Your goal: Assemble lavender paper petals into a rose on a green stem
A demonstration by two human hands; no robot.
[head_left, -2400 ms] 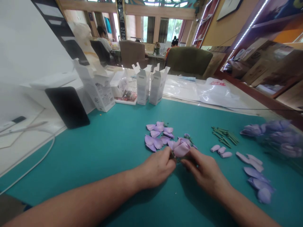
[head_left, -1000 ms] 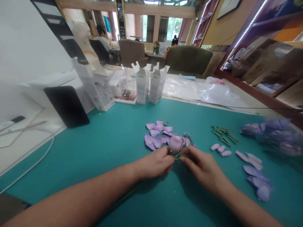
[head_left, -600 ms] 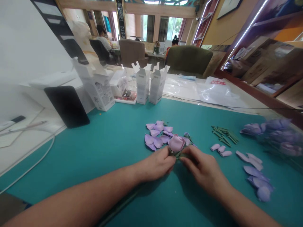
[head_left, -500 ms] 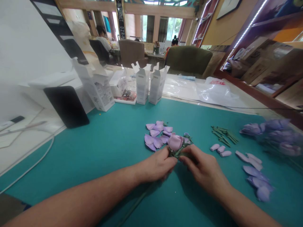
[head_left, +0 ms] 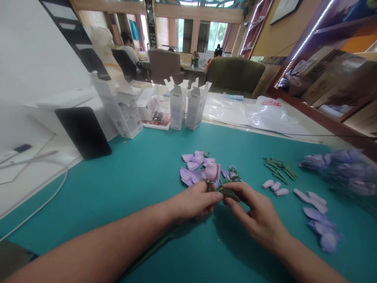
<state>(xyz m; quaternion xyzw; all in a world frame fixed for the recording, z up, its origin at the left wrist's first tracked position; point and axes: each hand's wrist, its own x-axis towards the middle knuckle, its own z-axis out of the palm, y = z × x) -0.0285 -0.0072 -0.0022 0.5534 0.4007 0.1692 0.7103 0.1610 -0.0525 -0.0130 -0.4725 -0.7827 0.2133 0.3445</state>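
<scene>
**Hands on purple flower, middle of the mat**

Head view (the only one here). Left hand point(head_left: 193, 204) is closed on the green stem point(head_left: 153, 249) right under the bud point(head_left: 212, 171), with thumb and fingertips pinched tight and no gap showing. The bud is pale purple and roughly upright. It sits just above the left thumb, in front of the loose petal pile point(head_left: 191, 167). The stem runs back toward the person beneath the left forearm, low over the teal mat point(head_left: 132, 184).

Right hand point(head_left: 256, 214) has thumb and index finger pinched on a dark green leaf point(head_left: 229, 192) at the base of the bud. Its other fingers are curled loosely, palm down. The two hands' fingertips are very close at the stem; can't tell if they touch.

Around them:
- Three rolled petals point(head_left: 275, 186) lie just right of the right hand.
- A bundle of green sticks point(head_left: 279, 167) lies just beyond those.
- More flat petals point(head_left: 319, 220) are farther right.
- Finished flowers point(head_left: 338, 167) are at the far right, blurred.
- Two open white cartons point(head_left: 178, 104) stand side by side at the mat's far edge.
- A bigger white box point(head_left: 126, 114) stands to their left.
- A black screen point(head_left: 84, 133) leans at the mat's left edge.
- A white cable point(head_left: 35, 210) lies on the bare tabletop left of the mat.
- Clear plastic bags point(head_left: 265, 114) lie behind the mat on the right.

People sit at other tables far back, well apart.
</scene>
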